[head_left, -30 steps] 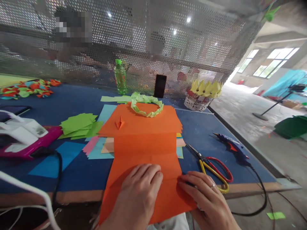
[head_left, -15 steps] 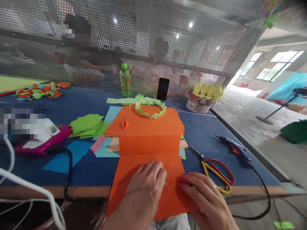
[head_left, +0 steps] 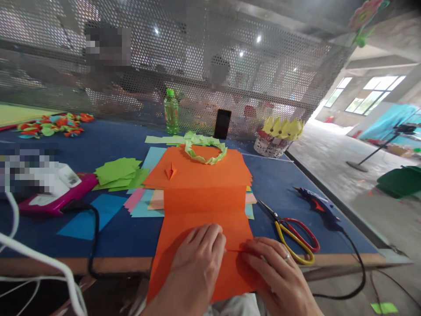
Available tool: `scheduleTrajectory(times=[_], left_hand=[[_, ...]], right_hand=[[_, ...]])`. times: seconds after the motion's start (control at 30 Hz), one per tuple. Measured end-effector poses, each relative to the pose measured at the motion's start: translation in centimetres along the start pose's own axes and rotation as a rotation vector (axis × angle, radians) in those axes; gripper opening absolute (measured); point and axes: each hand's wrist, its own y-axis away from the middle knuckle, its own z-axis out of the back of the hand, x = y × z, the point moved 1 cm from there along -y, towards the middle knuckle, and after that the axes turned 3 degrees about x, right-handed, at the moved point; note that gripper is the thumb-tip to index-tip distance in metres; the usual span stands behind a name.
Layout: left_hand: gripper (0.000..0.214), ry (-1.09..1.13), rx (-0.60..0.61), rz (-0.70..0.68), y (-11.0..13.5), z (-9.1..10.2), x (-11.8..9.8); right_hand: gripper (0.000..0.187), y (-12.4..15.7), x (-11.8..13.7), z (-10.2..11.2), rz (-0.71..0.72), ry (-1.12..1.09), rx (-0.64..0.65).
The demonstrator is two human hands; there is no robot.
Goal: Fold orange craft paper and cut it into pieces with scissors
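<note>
A large sheet of orange paper with crosswise creases hangs toward me over the table's front edge. My left hand presses on its middle with the fingers curled and drawn together; the fingertips are hidden. At the sheet's right edge, my right hand is closed on the paper, its thumb out of sight. A crease line runs between the two hands. Beyond them lies a stack of orange sheets carrying a small folded orange paper piece and a pale green folded-paper ring.
Scissors and a blue glue gun lie to the right. Green paper squares and a magenta device with cables are left. Behind stand a green bottle, a phone and a basket before a perforated metal screen.
The view has shifted slightly. Both hands stay on the orange paper in almost the same places, and a crease line between them shows more clearly.
</note>
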Motion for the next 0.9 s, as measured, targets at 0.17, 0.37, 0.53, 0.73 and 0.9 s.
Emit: scheduleTrajectory(times=[0.17, 0.37, 0.53, 0.73, 0.9], left_hand=[[0.021, -0.026, -0.08, -0.015, 0.1, 0.6, 0.6], [0.024, -0.001, -0.115, -0.019, 0.6, 1.0, 1.1], [0.026, 0.04, -0.107, -0.041, 0.7, 1.0, 1.1], [0.036, 0.0, -0.123, -0.077, 1.1, 1.5, 0.6], [0.041, 0.086, -0.118, -0.099, 1.6, 1.6, 0.6]], right_hand=[[0.02, 0.1, 0.1, -0.1, -0.015, 0.016, -0.043], [0.045, 0.2, 0.1, 0.1, 0.049, 0.089, -0.092], [0.035, -0.6, 0.7, 0.7, -0.02, 0.046, -0.138], [0.022, -3.6, 1.9, 0.2, -0.085, 0.077, -0.198], [0.021, -4.7, 2.3, -0.5, -0.062, 0.067, -0.245]])
